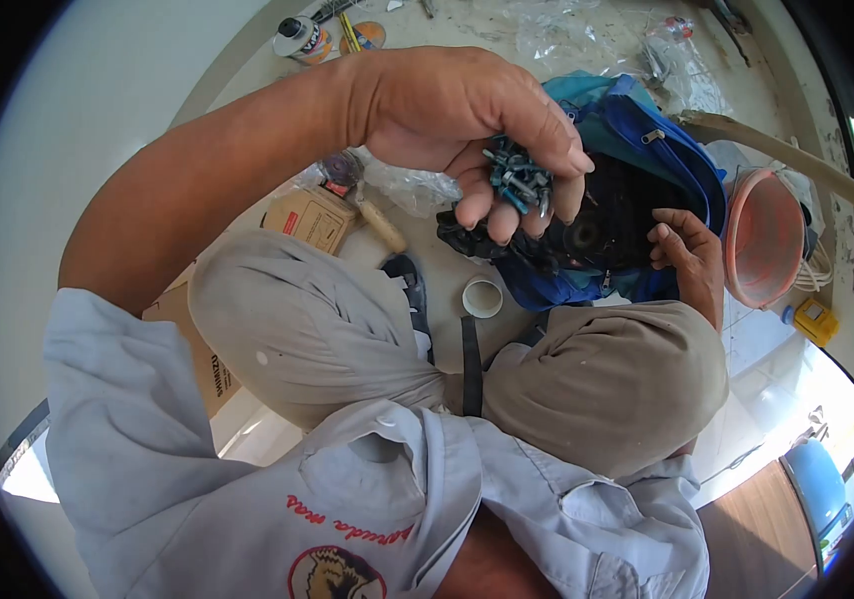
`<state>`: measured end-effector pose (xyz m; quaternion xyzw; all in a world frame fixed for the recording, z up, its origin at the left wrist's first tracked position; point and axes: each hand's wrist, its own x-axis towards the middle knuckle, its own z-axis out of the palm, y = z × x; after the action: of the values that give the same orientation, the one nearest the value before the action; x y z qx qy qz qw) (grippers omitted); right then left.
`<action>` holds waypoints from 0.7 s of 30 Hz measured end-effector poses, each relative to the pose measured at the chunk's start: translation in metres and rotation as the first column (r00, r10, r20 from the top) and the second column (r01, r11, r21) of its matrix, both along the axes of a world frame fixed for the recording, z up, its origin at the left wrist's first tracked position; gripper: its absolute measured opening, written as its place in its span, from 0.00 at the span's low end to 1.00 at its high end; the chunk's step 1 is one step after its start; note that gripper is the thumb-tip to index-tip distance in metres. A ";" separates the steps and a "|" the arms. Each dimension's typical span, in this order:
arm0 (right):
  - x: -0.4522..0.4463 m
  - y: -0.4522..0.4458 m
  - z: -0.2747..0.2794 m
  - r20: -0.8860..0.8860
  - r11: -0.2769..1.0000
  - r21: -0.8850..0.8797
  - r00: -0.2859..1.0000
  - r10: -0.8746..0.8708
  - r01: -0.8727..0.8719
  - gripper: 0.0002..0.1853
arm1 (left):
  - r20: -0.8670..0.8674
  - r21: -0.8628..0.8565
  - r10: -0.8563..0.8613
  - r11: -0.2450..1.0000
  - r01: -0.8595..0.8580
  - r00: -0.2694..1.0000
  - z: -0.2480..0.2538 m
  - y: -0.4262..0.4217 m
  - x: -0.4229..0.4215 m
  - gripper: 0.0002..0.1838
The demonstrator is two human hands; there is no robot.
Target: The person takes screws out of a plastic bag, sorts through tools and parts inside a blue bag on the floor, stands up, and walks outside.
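Observation:
My left hand (487, 130) is raised above the bag, fingers curled around a bunch of small dark and silver screws (519, 178). Beneath and to the right of it lies a blue and teal bag (668, 140), unzipped, with dark contents (596, 230) inside. At the bag's right side rests my right hand (686, 255), its fingers loosely bent and slightly apart, with nothing visible between them. A black plastic wrapping (467, 237) pokes out at the bag's left edge.
An orange bucket (764, 240) stands right of the bag, near a yellow object (814, 321). A white ring-shaped object (483, 298) lies between my feet. Left are a cardboard box (309, 220) and a wooden-coloured cylinder (383, 226). A can (301, 40) and clear plastic (571, 40) lie farther ahead.

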<state>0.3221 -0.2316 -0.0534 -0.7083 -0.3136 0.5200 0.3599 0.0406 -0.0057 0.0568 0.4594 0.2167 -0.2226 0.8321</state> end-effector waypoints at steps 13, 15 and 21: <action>0.018 0.010 -0.016 0.067 0.998 -0.029 0.996 0.055 -0.053 0.15 | -0.111 0.239 -0.808 0.543 0.805 0.579 0.131 -0.105 -0.049 0.13; 0.018 0.015 -0.032 0.101 0.994 -0.058 0.990 0.102 -0.097 0.17 | -0.167 0.379 -0.796 0.492 0.784 0.581 0.142 -0.110 -0.054 0.16; 0.023 0.046 -0.106 0.349 0.920 0.079 0.875 0.334 -0.383 0.22 | -0.214 0.479 -0.814 0.395 0.784 0.540 0.156 -0.115 -0.056 0.18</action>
<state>0.3452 -0.1852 -0.1590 -0.6862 -0.5324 0.4279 0.2503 -0.0150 -0.1210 0.2130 0.7191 -0.0016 -0.5126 0.4693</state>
